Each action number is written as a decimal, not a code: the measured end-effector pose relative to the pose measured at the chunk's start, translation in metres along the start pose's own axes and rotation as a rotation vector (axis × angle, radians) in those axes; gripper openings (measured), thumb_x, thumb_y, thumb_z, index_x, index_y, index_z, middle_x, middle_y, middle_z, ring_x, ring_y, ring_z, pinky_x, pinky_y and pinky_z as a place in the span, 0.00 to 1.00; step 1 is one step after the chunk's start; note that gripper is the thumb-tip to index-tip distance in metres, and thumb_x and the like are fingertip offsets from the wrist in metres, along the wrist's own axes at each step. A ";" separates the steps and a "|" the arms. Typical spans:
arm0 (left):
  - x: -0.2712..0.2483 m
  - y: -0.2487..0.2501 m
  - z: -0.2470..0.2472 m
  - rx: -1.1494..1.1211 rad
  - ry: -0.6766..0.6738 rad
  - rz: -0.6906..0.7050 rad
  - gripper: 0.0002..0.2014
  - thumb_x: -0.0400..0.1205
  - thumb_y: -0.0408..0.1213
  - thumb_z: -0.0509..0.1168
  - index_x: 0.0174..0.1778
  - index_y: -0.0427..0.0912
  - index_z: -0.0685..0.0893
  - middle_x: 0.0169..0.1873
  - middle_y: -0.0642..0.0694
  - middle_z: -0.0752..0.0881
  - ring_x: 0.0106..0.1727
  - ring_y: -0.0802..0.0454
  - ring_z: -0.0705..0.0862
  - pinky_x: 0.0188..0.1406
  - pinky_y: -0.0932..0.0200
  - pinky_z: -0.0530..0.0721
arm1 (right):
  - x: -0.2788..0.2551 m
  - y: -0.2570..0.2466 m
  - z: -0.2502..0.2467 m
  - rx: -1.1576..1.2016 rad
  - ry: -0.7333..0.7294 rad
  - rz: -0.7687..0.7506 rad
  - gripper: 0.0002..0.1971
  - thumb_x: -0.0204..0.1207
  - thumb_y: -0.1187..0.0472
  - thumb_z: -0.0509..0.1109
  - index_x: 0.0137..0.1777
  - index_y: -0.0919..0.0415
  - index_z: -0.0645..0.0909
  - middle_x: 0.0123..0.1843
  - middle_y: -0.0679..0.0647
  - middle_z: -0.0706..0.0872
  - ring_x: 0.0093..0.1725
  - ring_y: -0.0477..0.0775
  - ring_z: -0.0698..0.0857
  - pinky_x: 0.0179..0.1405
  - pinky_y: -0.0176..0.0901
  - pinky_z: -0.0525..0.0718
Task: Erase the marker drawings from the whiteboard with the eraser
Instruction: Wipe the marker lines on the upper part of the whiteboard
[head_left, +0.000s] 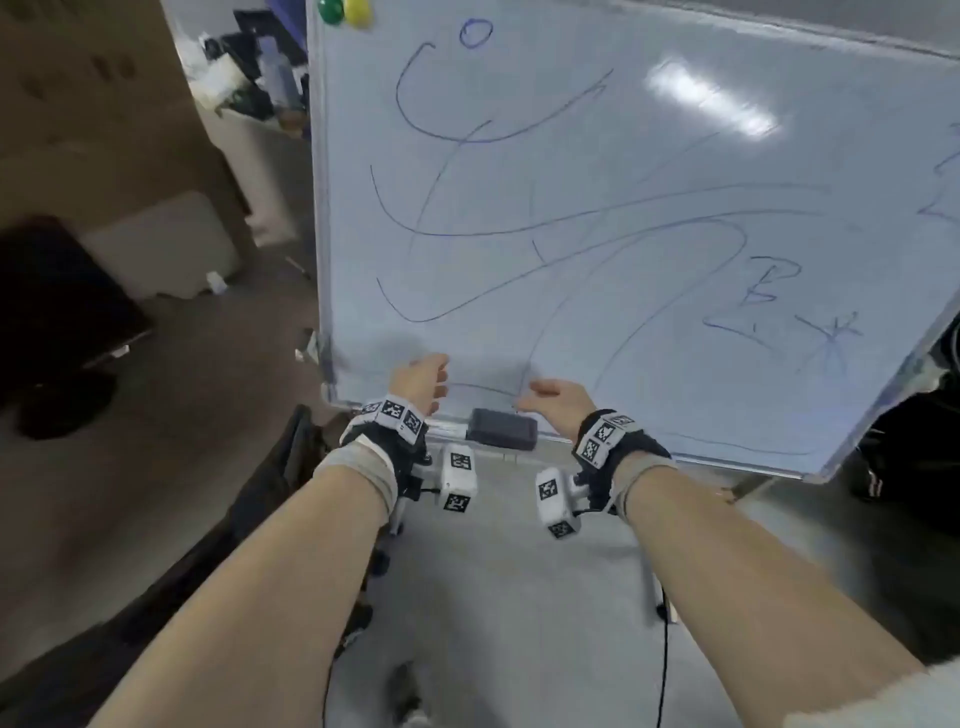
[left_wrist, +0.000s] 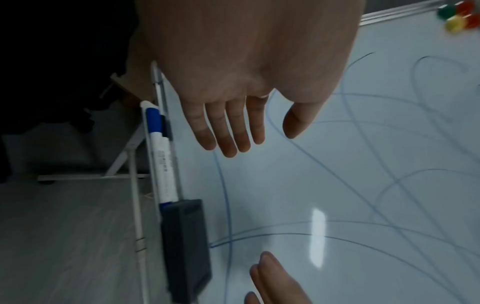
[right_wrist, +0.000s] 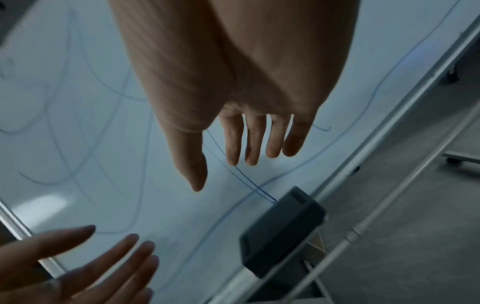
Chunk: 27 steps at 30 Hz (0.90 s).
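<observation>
My whiteboard (head_left: 597, 156) is a pale bluish white, looped all over with thin blue marker lines (head_left: 467, 228). At the upper left of the head view sit a green magnet (head_left: 330, 10) and a yellow magnet (head_left: 357, 11); the left wrist view shows red ones (left_wrist: 465, 8) beside them at its upper right. The eraser (head_left: 502, 428) on the ledge is dark charcoal grey. The marker (left_wrist: 161, 156) next to it is white with a blue cap. My wristbands (head_left: 394, 413) carry black-and-white square code patterns, and so do the white blocks (head_left: 458, 477) below them. The floor (head_left: 493, 597) is light grey.
</observation>
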<state>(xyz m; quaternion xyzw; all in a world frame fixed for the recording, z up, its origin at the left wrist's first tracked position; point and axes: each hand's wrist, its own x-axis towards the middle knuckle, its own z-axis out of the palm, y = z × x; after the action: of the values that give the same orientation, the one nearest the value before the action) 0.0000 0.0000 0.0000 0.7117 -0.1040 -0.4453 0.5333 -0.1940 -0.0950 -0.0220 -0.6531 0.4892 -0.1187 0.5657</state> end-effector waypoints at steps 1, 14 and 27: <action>0.008 -0.004 -0.003 0.004 0.012 -0.003 0.08 0.81 0.43 0.66 0.37 0.46 0.80 0.35 0.50 0.81 0.32 0.54 0.79 0.26 0.63 0.71 | 0.009 0.008 0.007 -0.044 -0.001 0.009 0.35 0.70 0.59 0.82 0.76 0.64 0.75 0.74 0.58 0.79 0.70 0.56 0.80 0.70 0.44 0.75; 0.059 0.012 -0.049 0.065 0.580 0.370 0.15 0.75 0.44 0.66 0.56 0.47 0.77 0.50 0.49 0.83 0.49 0.46 0.84 0.53 0.49 0.84 | 0.031 0.034 0.060 -0.883 0.200 0.083 0.29 0.64 0.42 0.80 0.66 0.40 0.77 0.68 0.53 0.73 0.66 0.63 0.71 0.64 0.53 0.71; 0.042 0.207 -0.080 0.088 0.386 0.547 0.27 0.85 0.50 0.56 0.81 0.47 0.69 0.74 0.44 0.78 0.75 0.41 0.74 0.77 0.45 0.68 | 0.020 -0.227 0.026 -0.447 0.706 -0.633 0.26 0.67 0.39 0.78 0.64 0.43 0.80 0.58 0.46 0.81 0.58 0.54 0.74 0.58 0.43 0.72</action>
<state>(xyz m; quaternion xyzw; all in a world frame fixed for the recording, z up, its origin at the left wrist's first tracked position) 0.1516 -0.0577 0.1567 0.7510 -0.2074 -0.1379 0.6115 -0.0513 -0.1214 0.1559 -0.7942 0.4420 -0.3893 0.1496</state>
